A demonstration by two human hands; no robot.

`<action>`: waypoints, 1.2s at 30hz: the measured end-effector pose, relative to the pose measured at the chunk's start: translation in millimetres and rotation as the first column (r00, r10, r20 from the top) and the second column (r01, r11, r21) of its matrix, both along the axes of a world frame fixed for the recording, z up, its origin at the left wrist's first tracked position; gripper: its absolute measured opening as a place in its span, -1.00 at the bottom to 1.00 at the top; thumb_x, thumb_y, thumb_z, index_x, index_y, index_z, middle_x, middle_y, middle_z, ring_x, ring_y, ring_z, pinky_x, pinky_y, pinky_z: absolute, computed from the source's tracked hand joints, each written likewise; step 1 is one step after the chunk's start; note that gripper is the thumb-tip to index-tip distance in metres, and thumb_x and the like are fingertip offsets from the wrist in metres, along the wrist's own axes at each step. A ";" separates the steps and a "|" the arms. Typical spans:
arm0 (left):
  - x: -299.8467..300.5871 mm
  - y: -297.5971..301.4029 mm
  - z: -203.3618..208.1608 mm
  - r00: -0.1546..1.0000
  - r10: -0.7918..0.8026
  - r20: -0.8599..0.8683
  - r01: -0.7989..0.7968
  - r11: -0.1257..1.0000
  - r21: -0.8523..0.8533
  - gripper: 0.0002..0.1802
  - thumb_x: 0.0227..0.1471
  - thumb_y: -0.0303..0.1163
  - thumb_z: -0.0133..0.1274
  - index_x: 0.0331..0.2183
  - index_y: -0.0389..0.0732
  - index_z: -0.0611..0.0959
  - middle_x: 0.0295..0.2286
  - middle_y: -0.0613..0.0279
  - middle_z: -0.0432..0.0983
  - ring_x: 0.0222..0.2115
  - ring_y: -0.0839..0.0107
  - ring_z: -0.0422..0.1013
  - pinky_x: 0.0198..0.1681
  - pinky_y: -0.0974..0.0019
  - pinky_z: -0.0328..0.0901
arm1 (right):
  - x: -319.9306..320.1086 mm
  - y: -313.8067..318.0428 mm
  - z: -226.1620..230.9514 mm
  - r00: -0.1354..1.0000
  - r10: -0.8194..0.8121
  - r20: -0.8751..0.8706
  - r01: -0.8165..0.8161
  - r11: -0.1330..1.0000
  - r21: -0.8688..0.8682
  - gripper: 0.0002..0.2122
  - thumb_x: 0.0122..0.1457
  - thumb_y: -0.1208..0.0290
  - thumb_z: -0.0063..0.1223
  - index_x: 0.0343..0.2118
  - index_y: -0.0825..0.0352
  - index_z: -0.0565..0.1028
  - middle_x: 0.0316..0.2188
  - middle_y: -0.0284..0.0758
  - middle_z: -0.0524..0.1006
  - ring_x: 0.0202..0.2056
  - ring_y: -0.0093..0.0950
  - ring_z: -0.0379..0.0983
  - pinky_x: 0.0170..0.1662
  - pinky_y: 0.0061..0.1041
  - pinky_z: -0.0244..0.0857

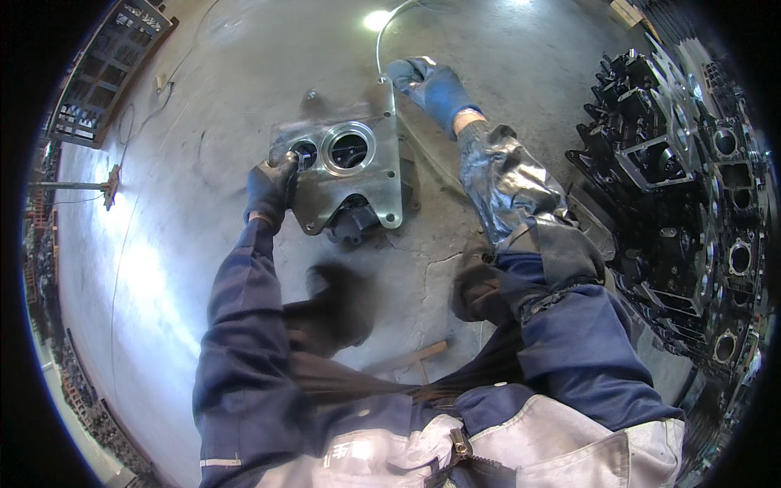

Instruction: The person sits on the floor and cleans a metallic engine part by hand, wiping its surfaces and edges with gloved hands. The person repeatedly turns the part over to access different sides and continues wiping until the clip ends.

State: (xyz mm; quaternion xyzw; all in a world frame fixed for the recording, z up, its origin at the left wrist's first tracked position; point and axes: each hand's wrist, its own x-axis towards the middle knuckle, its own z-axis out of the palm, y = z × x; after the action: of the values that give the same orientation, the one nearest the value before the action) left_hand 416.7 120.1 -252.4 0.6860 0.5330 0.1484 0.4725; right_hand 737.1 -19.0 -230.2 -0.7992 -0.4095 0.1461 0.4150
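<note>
A machined metal housing with a flat plate face, a large round bore and corner bolt holes is in front of me, above the concrete floor. My left hand, in a dark work glove, grips its left edge beside the smaller hole. At the plate's upper right corner is my right hand, in a blue-grey glove with its fingers curled closed. What those fingers hold is hidden. A thin pale hose curves down to that same corner, next to the fingertips. Silvery sleeve protection covers my right forearm.
Rows of black metal castings are stacked along the right. A slatted crate stands at the far left, with a cable on the floor near it. A T-shaped tool lies between my legs. Dark boots flank it.
</note>
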 end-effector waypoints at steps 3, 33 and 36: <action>-0.6 -0.1 -2.2 1.000 -0.031 0.003 0.031 0.998 0.056 -0.51 0.13 0.01 0.22 -0.31 -0.31 0.75 -0.51 0.25 0.61 -0.53 0.44 0.46 -0.44 0.29 0.35 | 0.1 2.6 -4.5 1.000 0.002 -0.012 -0.002 1.000 -0.004 -0.61 0.20 0.29 0.31 0.07 0.24 0.56 -0.12 -0.19 0.68 -0.09 -0.32 0.62 0.03 -0.40 0.47; 0.8 11.5 -6.8 0.983 -0.009 -0.184 0.037 0.987 0.154 -0.27 0.07 0.18 0.21 -0.19 -0.43 0.73 -0.41 -0.14 0.68 -0.39 0.20 0.62 -0.31 0.15 0.44 | -38.0 -36.0 0.8 0.987 0.041 0.153 -0.040 0.999 -0.011 -0.67 0.21 0.26 0.24 0.01 0.25 0.59 -0.09 -0.14 0.66 -0.05 -0.24 0.63 0.04 -0.36 0.47; -0.3 1.6 3.2 0.990 -0.024 -0.142 0.042 0.991 0.126 -0.23 0.05 0.20 0.19 -0.15 -0.44 0.72 -0.34 -0.22 0.68 -0.28 0.09 0.65 -0.23 0.14 0.47 | -73.2 -68.9 16.2 0.984 0.088 0.157 -0.083 0.996 -0.043 -0.71 0.22 0.40 0.23 -0.01 0.29 0.59 -0.12 -0.18 0.68 -0.08 -0.32 0.65 0.03 -0.41 0.48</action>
State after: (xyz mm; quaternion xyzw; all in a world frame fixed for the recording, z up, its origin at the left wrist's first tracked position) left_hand 416.4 121.7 -249.2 0.7324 0.5429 0.1263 0.3911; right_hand 663.9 -87.9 -214.0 -0.7973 -0.4725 0.1071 0.3600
